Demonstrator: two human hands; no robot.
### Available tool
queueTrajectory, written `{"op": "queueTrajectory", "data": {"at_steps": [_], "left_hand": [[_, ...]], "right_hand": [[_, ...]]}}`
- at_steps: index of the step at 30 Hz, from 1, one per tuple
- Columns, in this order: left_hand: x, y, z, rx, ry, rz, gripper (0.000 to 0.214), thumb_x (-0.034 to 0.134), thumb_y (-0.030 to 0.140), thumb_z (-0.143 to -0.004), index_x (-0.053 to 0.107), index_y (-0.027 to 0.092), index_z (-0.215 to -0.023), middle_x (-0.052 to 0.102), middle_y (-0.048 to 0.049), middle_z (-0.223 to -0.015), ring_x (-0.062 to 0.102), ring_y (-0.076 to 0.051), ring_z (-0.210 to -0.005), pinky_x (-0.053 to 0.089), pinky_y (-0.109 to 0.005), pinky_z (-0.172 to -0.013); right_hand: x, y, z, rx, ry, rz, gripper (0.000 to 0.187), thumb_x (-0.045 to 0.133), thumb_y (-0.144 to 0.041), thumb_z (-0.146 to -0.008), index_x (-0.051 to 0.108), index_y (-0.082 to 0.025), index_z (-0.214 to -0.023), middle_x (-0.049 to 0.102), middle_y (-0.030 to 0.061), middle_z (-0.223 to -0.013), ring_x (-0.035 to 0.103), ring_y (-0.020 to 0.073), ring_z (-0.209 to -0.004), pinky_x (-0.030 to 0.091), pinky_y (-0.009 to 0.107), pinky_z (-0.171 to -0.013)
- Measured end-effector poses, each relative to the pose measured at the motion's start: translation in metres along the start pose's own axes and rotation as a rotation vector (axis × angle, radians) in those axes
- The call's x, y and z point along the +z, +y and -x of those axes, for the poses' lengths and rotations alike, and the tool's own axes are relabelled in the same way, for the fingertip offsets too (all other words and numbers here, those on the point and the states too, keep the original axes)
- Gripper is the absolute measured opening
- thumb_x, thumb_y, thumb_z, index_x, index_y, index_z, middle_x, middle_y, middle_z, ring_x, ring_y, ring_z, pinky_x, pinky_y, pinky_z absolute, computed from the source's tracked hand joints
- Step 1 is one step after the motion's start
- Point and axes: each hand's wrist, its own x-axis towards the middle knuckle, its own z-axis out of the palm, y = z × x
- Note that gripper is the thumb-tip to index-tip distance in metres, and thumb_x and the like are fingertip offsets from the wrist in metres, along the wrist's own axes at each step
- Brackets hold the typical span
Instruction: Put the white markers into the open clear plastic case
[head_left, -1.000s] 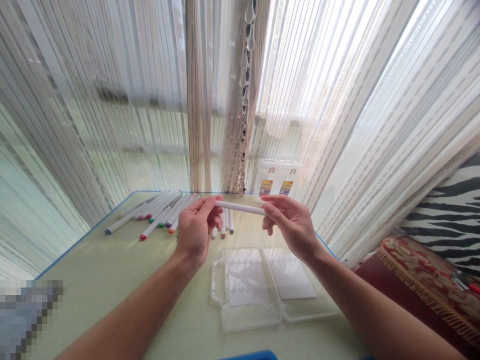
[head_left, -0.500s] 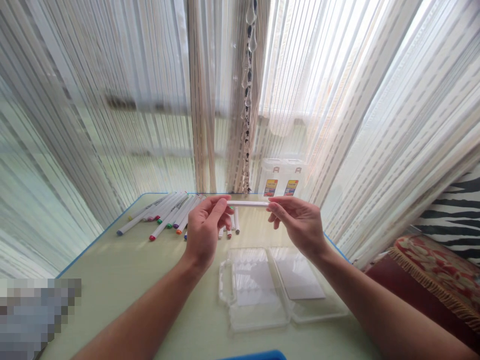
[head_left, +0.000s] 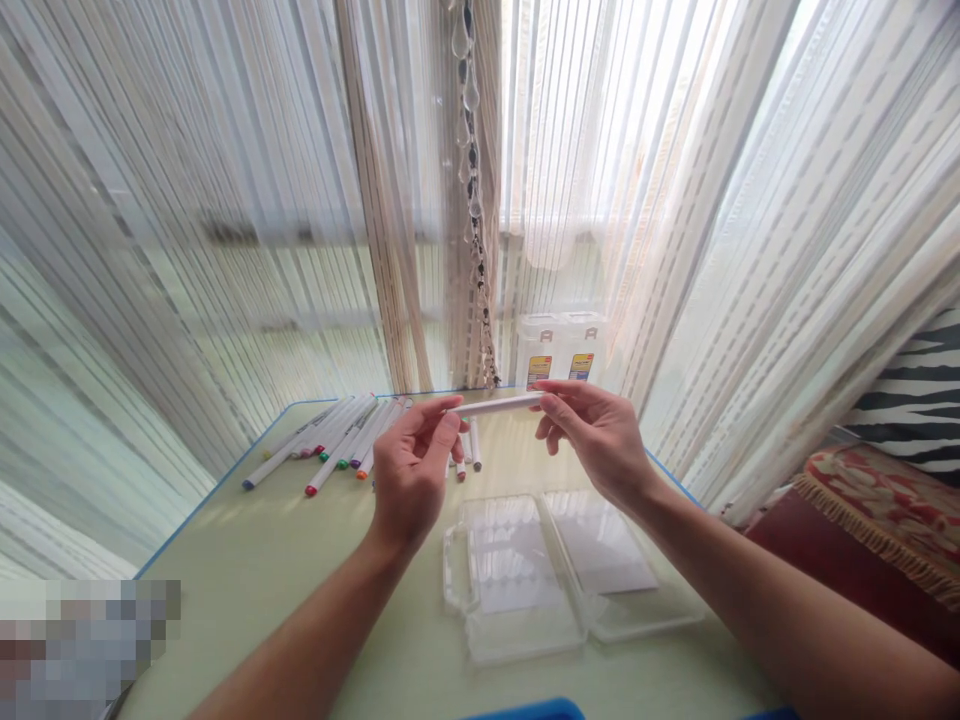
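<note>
A white marker point(head_left: 499, 406) is stretched level between my two hands, above the far part of the table. My left hand point(head_left: 414, 470) pinches its left end between thumb and fingers. At the other end, my right hand point(head_left: 596, 435) grips it with thumb and index finger, the rest of the fingers curled. The marker's ends are hidden by my fingertips. Below it, on the table, lies an open clear plastic case point(head_left: 517, 625) with white sheets inside both halves. Several white markers with coloured ends point(head_left: 334, 440) lie spread behind and left of my left hand.
The pale green table point(head_left: 247, 570) has a blue edge. Two clear containers point(head_left: 562, 345) with yellow labels stand at its far side, before string curtains point(head_left: 285, 200). A red patterned seat point(head_left: 892, 500) is at right. Something blue point(head_left: 532, 710) shows at the bottom edge.
The marker has tilted slightly, its right end now a little higher. Both hands still hold it. The camera view has shifted slightly.
</note>
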Motion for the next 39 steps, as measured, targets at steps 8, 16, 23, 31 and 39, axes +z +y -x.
{"op": "queueTrajectory", "data": {"at_steps": [8, 16, 23, 31, 39], "left_hand": [[-0.0005, -0.0015, -0.0002, 0.006, 0.012, -0.032, 0.021, 0.072, 0.027, -0.081, 0.069, 0.013, -0.096, 0.065, -0.0011, -0.066, 0.056, -0.01, -0.053, 0.046, -0.021, -0.049], [0.0001, -0.0014, -0.0009, -0.03, -0.007, 0.049, 0.017, 0.07, 0.029, -0.082, 0.069, 0.013, -0.086, 0.064, -0.0021, -0.065, 0.056, -0.011, -0.052, 0.046, -0.022, -0.048], [-0.0046, -0.0056, -0.0031, -0.108, -0.021, 0.238, 0.02, 0.063, 0.027, -0.085, 0.072, 0.011, -0.092, 0.068, -0.0065, -0.072, 0.058, -0.012, -0.054, 0.046, -0.024, -0.05], [-0.0044, -0.0041, -0.0027, -0.105, -0.008, 0.246, 0.025, 0.065, 0.026, -0.082, 0.072, 0.011, -0.1, 0.069, -0.0079, -0.075, 0.057, -0.012, -0.054, 0.047, -0.025, -0.049], [-0.0054, -0.0068, -0.0044, -0.081, 0.015, 0.093, 0.022, 0.067, 0.029, -0.083, 0.071, 0.011, -0.095, 0.067, -0.0054, -0.074, 0.056, -0.011, -0.055, 0.047, -0.023, -0.05]], "right_hand": [[-0.0014, 0.0033, 0.0007, -0.005, -0.056, 0.01, 0.021, 0.079, -0.029, -0.079, 0.071, -0.016, -0.094, 0.067, 0.0012, -0.063, 0.062, 0.0127, -0.052, 0.049, 0.023, -0.041], [-0.0005, 0.0023, 0.002, 0.018, -0.055, 0.025, 0.023, 0.079, -0.032, -0.078, 0.071, -0.016, -0.092, 0.066, 0.0007, -0.061, 0.061, 0.0134, -0.05, 0.048, 0.024, -0.041], [-0.001, 0.0024, 0.0025, 0.069, -0.045, -0.032, 0.022, 0.076, -0.032, -0.081, 0.073, -0.017, -0.098, 0.07, 0.0036, -0.075, 0.063, 0.0132, -0.053, 0.047, 0.024, -0.042], [-0.0004, -0.0017, 0.0025, 0.114, -0.025, -0.075, 0.026, 0.071, -0.034, -0.084, 0.074, -0.017, -0.104, 0.072, 0.0058, -0.084, 0.062, 0.0122, -0.051, 0.047, 0.025, -0.041], [-0.0003, -0.0001, 0.0027, 0.113, -0.044, -0.048, 0.024, 0.074, -0.034, -0.083, 0.073, -0.015, -0.097, 0.071, 0.0049, -0.077, 0.061, 0.0113, -0.049, 0.046, 0.024, -0.041]]}}
